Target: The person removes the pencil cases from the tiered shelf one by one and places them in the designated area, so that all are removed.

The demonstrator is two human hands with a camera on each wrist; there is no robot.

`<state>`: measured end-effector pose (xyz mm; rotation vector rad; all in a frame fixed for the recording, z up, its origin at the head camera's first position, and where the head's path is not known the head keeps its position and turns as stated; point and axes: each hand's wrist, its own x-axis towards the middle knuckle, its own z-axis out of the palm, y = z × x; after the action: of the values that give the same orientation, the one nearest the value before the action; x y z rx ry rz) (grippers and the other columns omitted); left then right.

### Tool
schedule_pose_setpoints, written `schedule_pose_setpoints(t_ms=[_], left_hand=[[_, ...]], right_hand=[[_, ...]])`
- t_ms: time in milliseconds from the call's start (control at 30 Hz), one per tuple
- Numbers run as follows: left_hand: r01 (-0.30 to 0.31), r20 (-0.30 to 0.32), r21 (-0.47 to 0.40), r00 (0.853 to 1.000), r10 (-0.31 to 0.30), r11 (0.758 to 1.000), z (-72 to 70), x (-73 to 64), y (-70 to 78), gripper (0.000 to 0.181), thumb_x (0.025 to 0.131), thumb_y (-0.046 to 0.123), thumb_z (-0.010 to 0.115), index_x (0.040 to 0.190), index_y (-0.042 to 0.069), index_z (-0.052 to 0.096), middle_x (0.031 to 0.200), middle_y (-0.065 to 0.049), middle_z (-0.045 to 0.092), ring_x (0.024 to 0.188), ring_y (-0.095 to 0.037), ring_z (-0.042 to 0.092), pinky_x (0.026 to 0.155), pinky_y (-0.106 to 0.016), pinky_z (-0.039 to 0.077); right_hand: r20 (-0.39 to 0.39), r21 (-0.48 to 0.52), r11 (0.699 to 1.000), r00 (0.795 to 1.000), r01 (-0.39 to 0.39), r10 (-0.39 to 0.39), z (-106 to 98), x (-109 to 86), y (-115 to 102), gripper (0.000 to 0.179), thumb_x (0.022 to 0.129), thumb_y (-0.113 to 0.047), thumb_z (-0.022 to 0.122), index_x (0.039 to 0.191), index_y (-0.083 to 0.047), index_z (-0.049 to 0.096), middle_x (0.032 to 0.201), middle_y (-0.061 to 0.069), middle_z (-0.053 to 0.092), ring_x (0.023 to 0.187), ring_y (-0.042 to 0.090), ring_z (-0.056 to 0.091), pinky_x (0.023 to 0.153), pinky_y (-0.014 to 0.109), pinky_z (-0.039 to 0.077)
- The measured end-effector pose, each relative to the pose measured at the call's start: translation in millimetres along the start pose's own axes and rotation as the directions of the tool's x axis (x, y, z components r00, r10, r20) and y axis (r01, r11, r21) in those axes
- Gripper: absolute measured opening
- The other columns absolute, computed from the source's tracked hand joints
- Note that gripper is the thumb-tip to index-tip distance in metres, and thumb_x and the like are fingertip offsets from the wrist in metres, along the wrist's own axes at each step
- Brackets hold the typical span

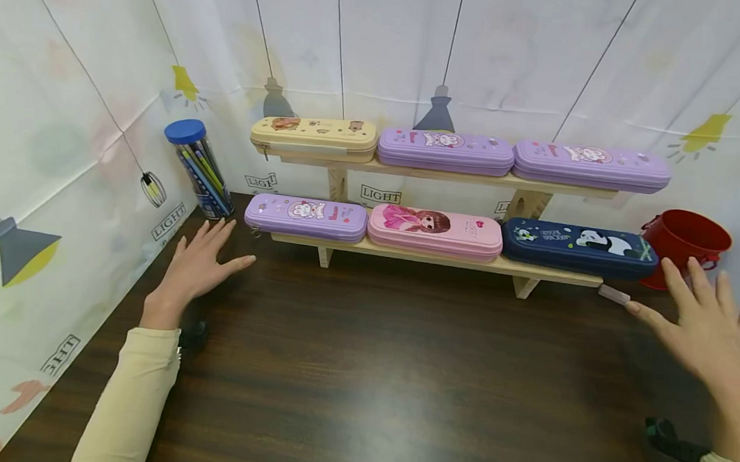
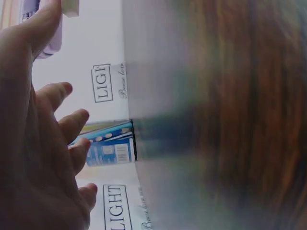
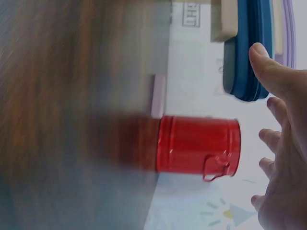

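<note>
- Left hand (image 1: 194,265), spread, empty, hovers near the far-left corner of the table (image 1: 363,370)
- Right hand (image 1: 710,331), equally spread and empty, should avoid knocking the red bucket (image 3: 194,144)

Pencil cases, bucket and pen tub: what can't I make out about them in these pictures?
- Insides of the pencil cases: head view, hidden by their closed tops.
- Inside of the red bucket: right wrist view, hidden by its own wall.
- Small print on the pen tub: left wrist view, too small and blurred to read.
- Most of the purple case: left wrist view, covered by the left grip and cut off by the top edge.
</note>
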<state>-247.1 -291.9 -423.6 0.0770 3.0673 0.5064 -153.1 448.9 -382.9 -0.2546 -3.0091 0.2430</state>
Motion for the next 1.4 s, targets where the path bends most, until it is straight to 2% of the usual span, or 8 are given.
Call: schedule_pose_setpoints(t_ms=[300, 533, 767, 900, 1033, 1200, 1300, 1400], left_hand=[[0.030, 0.032, -0.090, 0.999, -0.027, 0.995, 2.3, 5.2, 7.7, 0.101, 0.086, 0.081, 0.043, 0.161, 0.025, 0.006, 0.168, -0.013, 0.012, 0.156, -0.036, -0.001, 0.122, -0.070, -0.005], [0.031, 0.038, -0.128, 0.999, -0.027, 0.991, 4.4, 7.4, 15.9, 0.101, 0.086, 0.081, 0.044, 0.161, 0.025, 0.007, 0.168, -0.012, 0.013, 0.156, -0.035, 0.001, 0.123, -0.069, 0.000], [0.088, 0.112, -0.241, 0.992, -0.062, 0.967, 6.8, 12.8, 30.9, 0.110, 0.080, 0.089, 0.039, 0.161, 0.025, 0.002, 0.169, -0.012, 0.006, 0.154, -0.043, 0.007, 0.121, -0.072, 0.009], [0.090, 0.121, -0.347, 0.991, -0.050, 0.934, 11.2, 15.8, 40.5, 0.111, 0.080, 0.087, 0.044, 0.161, 0.023, 0.004, 0.168, -0.010, 0.011, 0.153, -0.040, 0.015, 0.122, -0.067, 0.018], [0.078, 0.110, -0.442, 0.993, -0.033, 0.894, 17.9, 17.9, 45.3, 0.105, 0.083, 0.082, 0.048, 0.161, 0.024, 0.008, 0.167, -0.010, 0.016, 0.153, -0.039, 0.018, 0.123, -0.065, 0.020], [0.102, 0.084, -0.535, 0.994, -0.067, 0.839, 26.2, 19.8, 48.7, 0.106, 0.082, 0.081, 0.051, 0.161, 0.021, 0.014, 0.166, -0.010, 0.021, 0.153, -0.036, 0.019, 0.124, -0.063, 0.020], [0.088, 0.054, -0.612, 0.996, -0.070, 0.786, 30.7, 21.1, 52.3, 0.102, 0.084, 0.078, 0.055, 0.160, 0.018, 0.021, 0.164, -0.011, 0.026, 0.152, -0.034, 0.023, 0.125, -0.060, 0.023], [0.059, 0.032, -0.697, 0.998, -0.051, 0.715, 35.1, 22.5, 56.8, 0.094, 0.088, 0.069, 0.059, 0.158, 0.016, 0.027, 0.162, -0.012, 0.031, 0.151, -0.032, 0.028, 0.125, -0.056, 0.024]], right_hand=[[-0.053, 0.019, 0.992, 0.991, 0.121, -0.120, -9.4, 10.4, -31.9, 0.095, 0.092, -0.058, 0.056, 0.160, -0.017, 0.004, 0.164, 0.020, -0.011, 0.149, 0.042, -0.025, 0.114, 0.075, -0.018], [-0.084, 0.014, 0.976, 0.973, 0.217, -0.215, -11.3, 18.0, -45.0, 0.091, 0.092, -0.058, 0.056, 0.160, -0.017, 0.011, 0.166, 0.017, -0.008, 0.151, 0.040, -0.023, 0.116, 0.071, -0.020], [-0.068, 0.020, 0.958, 0.956, 0.287, -0.285, -8.9, 24.7, -58.3, 0.088, 0.092, -0.054, 0.059, 0.160, -0.019, 0.015, 0.165, 0.023, 0.002, 0.152, 0.041, -0.019, 0.117, 0.072, -0.017], [-0.057, 0.015, 0.938, 0.936, 0.347, -0.346, -6.2, 29.9, -67.7, 0.088, 0.090, -0.053, 0.062, 0.160, -0.020, 0.019, 0.165, 0.024, 0.009, 0.152, 0.045, -0.014, 0.117, 0.073, -0.015], [-0.052, 0.015, 0.924, 0.923, 0.383, -0.382, -3.0, 36.0, -78.4, 0.088, 0.088, -0.053, 0.065, 0.159, -0.021, 0.024, 0.164, 0.024, 0.016, 0.152, 0.047, -0.007, 0.116, 0.075, -0.014], [-0.048, 0.032, 0.909, 0.909, 0.415, -0.413, -1.7, 43.0, -90.9, 0.088, 0.086, -0.051, 0.069, 0.158, -0.022, 0.026, 0.162, 0.025, 0.022, 0.152, 0.049, -0.001, 0.114, 0.079, -0.009], [-0.043, 0.037, 0.905, 0.906, 0.424, -0.422, -0.8, 46.4, -97.7, 0.089, 0.085, -0.052, 0.070, 0.158, -0.022, 0.027, 0.160, 0.026, 0.024, 0.151, 0.049, 0.001, 0.115, 0.078, -0.009], [-0.041, 0.038, 0.901, 0.901, 0.433, -0.432, 0.2, 49.4, -103.5, 0.089, 0.084, -0.051, 0.071, 0.157, -0.023, 0.029, 0.160, 0.026, 0.025, 0.151, 0.049, 0.003, 0.115, 0.078, -0.011]])
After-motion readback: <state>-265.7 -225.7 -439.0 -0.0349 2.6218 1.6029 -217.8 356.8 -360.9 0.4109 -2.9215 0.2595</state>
